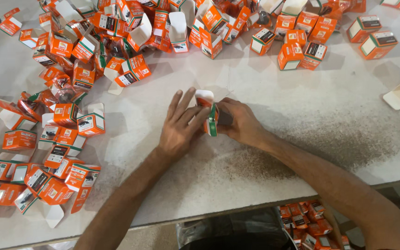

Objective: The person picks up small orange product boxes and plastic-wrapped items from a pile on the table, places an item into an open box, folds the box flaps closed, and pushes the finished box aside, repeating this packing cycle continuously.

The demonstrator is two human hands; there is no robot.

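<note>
Both my hands are on one small orange, white and green cardboard carton point(210, 115), mid-table on the pale grey worktop point(302, 106), well apart from the piles.

Left hand point(180, 124): mostly open, fingers spread and fairly straight, fingertips pressing the carton's left side. Bracing it, not wrapped around it.

Right hand point(240, 122): curled in from the right, closed on the carton's other side. There's something dark at its open end, against my fingers. Can't tell what it is, or how far in.

The carton's white top flap point(204, 97) stands up, unclosed.

Risks, as I judge them:
- Left hand only pushes flat. If the right squeezes or shoves harder, thin card could buckle or skid left.
- Raised flap could crease or tear if a finger catches it.
- The dark thing could slip out if I loosen my right-hand grip.

Hard to see:
- Right fingertips hidden behind the carton; exact contact unknown.
- Carton's far face not visible.
- Loose heap of orange cartons point(130, 32) across the top edge is tangled, open and shut ones mixed, some cut off by the frame.
- Second cluster of orange cartons point(47, 157) at my left, partly cropped.
- More orange cartons below the table edge point(309, 224), container unclear.
</note>
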